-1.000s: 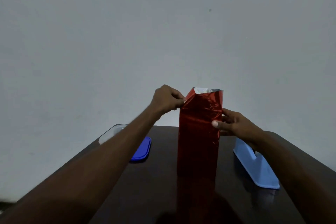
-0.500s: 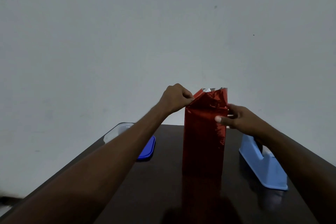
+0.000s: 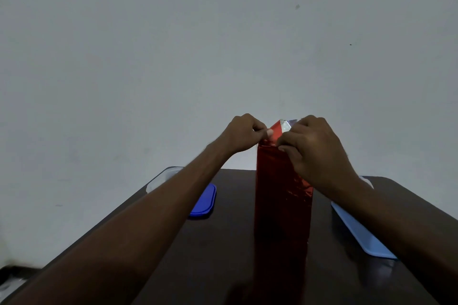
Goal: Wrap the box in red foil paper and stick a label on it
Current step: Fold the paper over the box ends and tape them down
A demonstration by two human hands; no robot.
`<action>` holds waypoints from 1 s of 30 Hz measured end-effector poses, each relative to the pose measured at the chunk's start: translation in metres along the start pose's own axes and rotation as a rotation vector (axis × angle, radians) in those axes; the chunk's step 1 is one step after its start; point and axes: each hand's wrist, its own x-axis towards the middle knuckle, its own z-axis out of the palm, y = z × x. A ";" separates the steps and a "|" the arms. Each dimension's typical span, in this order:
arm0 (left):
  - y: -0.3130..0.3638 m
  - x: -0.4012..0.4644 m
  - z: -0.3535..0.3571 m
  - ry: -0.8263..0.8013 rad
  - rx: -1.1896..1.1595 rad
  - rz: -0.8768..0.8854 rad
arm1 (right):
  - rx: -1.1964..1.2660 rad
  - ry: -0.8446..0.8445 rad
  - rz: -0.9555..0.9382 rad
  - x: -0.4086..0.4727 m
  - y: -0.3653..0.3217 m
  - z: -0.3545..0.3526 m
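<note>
The box (image 3: 282, 205) stands sleeved in red foil on the desk (image 3: 235, 255), both hands' grips, left hand (image 3: 244, 135) and right hand (image 3: 313, 153), pinching its unfolded top flaps; no label shows yet.

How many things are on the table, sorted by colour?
Red: 1, the foil-wrapped box
Dark blue: 1, the lid
Light blue: 1, the tape dispenser
Clear: 1, the plastic container
Total: 4
</note>
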 end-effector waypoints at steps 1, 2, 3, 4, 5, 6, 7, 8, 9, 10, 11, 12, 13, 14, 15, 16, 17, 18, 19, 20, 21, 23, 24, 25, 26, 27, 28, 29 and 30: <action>0.001 0.001 -0.001 -0.017 -0.003 -0.008 | -0.024 0.034 -0.013 -0.004 -0.002 0.002; 0.000 0.003 -0.002 -0.036 -0.003 -0.013 | -0.043 0.065 -0.033 -0.007 -0.004 0.004; 0.000 0.004 -0.004 -0.055 0.000 -0.010 | -0.061 0.091 -0.045 -0.010 -0.006 0.005; 0.000 0.005 -0.006 -0.074 0.015 -0.007 | -0.077 0.108 -0.047 -0.013 -0.008 0.006; 0.001 0.007 -0.008 -0.093 0.035 0.000 | -0.090 0.115 -0.042 -0.015 -0.010 0.006; 0.001 0.008 -0.010 -0.109 0.059 0.009 | -0.099 0.116 -0.034 -0.018 -0.012 0.007; 0.001 0.009 -0.011 -0.124 0.076 0.022 | -0.110 0.112 -0.026 -0.021 -0.014 0.008; 0.002 0.009 -0.012 -0.133 0.089 0.034 | -0.120 0.109 -0.019 -0.023 -0.015 0.009; 0.004 0.009 -0.013 -0.139 0.102 0.051 | -0.124 0.107 -0.010 -0.026 -0.016 0.010; 0.005 0.009 -0.013 -0.144 0.113 0.066 | -0.128 0.106 -0.001 -0.028 -0.016 0.012; 0.006 0.010 -0.014 -0.151 0.118 0.077 | -0.131 0.103 0.008 -0.030 -0.017 0.013; 0.006 0.010 -0.013 -0.159 0.120 0.082 | -0.137 0.101 0.017 -0.031 -0.018 0.014; 0.007 0.010 -0.014 -0.169 0.123 0.088 | -0.142 0.098 0.025 -0.032 -0.018 0.015; 0.007 0.010 -0.015 -0.178 0.129 0.094 | -0.144 0.097 0.031 -0.032 -0.018 0.015; 0.007 0.011 -0.016 -0.184 0.133 0.098 | -0.144 0.098 0.034 -0.032 -0.018 0.015; 0.007 0.011 -0.016 -0.187 0.137 0.104 | -0.142 0.100 0.036 -0.032 -0.018 0.015; 0.008 0.011 -0.017 -0.190 0.144 0.110 | -0.139 0.103 0.036 -0.032 -0.018 0.015; 0.009 0.011 -0.018 -0.190 0.153 0.112 | -0.137 0.105 0.036 -0.033 -0.018 0.015; 0.009 0.011 -0.018 -0.192 0.160 0.110 | -0.136 0.105 0.039 -0.034 -0.018 0.015; 0.008 0.012 -0.018 -0.195 0.164 0.103 | -0.136 0.104 0.045 -0.035 -0.018 0.015; 0.008 0.012 -0.018 -0.199 0.165 0.097 | -0.133 0.100 0.054 -0.036 -0.019 0.016; 0.008 0.011 -0.018 -0.214 0.164 0.097 | -0.125 0.093 0.069 -0.037 -0.021 0.017; 0.008 0.010 -0.017 -0.225 0.165 0.105 | -0.123 0.095 0.071 -0.037 -0.021 0.017; 0.009 0.010 -0.017 -0.243 0.168 0.113 | -0.124 0.101 0.069 -0.037 -0.022 0.017; 0.009 0.010 -0.016 -0.264 0.167 0.108 | -0.125 0.106 0.065 -0.037 -0.022 0.017; 0.010 0.010 -0.016 -0.292 0.159 0.087 | -0.127 0.109 0.063 -0.037 -0.022 0.018; 0.012 0.010 -0.016 -0.319 0.145 0.065 | -0.131 0.110 0.064 -0.038 -0.022 0.018; 0.013 0.011 -0.016 -0.349 0.135 0.054 | -0.135 0.110 0.068 -0.038 -0.022 0.019; 0.014 0.012 -0.016 -0.375 0.130 0.056 | -0.135 0.112 0.071 -0.039 -0.022 0.019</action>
